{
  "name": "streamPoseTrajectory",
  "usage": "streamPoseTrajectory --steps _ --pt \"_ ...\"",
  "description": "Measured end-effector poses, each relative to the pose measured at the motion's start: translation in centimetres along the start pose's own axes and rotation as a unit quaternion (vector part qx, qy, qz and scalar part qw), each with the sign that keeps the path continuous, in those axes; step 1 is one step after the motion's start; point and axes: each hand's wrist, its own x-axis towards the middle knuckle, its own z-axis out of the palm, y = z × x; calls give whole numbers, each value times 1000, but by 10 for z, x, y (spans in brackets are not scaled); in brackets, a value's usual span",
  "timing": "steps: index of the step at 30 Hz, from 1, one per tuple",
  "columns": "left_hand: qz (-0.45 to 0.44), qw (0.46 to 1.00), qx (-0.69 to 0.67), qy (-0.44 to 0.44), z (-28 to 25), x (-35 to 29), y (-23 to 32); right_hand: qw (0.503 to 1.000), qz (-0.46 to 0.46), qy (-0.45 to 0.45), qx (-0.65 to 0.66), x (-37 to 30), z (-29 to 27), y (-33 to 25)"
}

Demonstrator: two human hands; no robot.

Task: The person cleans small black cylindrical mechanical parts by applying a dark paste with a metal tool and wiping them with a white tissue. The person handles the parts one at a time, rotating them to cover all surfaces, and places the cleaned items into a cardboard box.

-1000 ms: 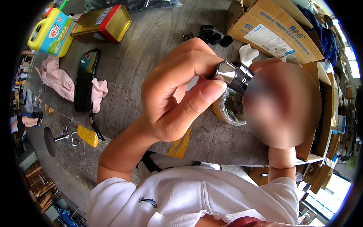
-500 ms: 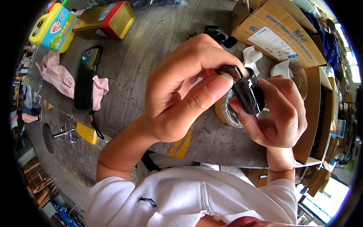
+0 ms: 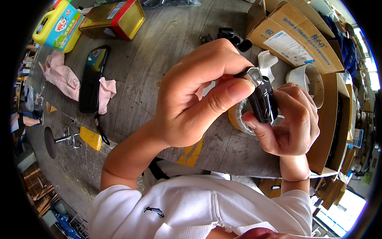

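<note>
A person's two bare hands meet above a worn grey wooden table (image 3: 137, 75), holding a glossy black cylindrical piece with a shiny faceted top (image 3: 264, 105). The piece is raised off the table, tilted, between the hands. The left hand (image 3: 183, 91) has its grip closed, thumb and index finger pinching the faceted top. The right hand (image 3: 294, 121) has its grip closed around the lower part, thumb on the near side, fingers curled. Whether the piece is one part or two cannot be told.

Behind it, partly hidden, is a clear round plastic container (image 3: 238, 119). Farther back lie small black cylinders (image 3: 227, 33) and a crumpled white scrap (image 3: 266, 60), near a white round tub (image 3: 295, 75) and a printed brown cardboard box (image 3: 294, 38). At left, pink cloth (image 3: 61, 75) lies beside a flat black glossy device (image 3: 90, 89).
</note>
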Motion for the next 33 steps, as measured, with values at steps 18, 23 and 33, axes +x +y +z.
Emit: streamPoseTrajectory --steps 18,23,33 --pt "3 996 54 78 17 -1 5 978 -71 112 -160 11 18 -7" --pt "36 995 73 60 -37 19 23 986 161 33 6 22 4 -51" --pt "-6 992 120 -37 -85 -17 0 948 272 -100 -130 18 100 -80"
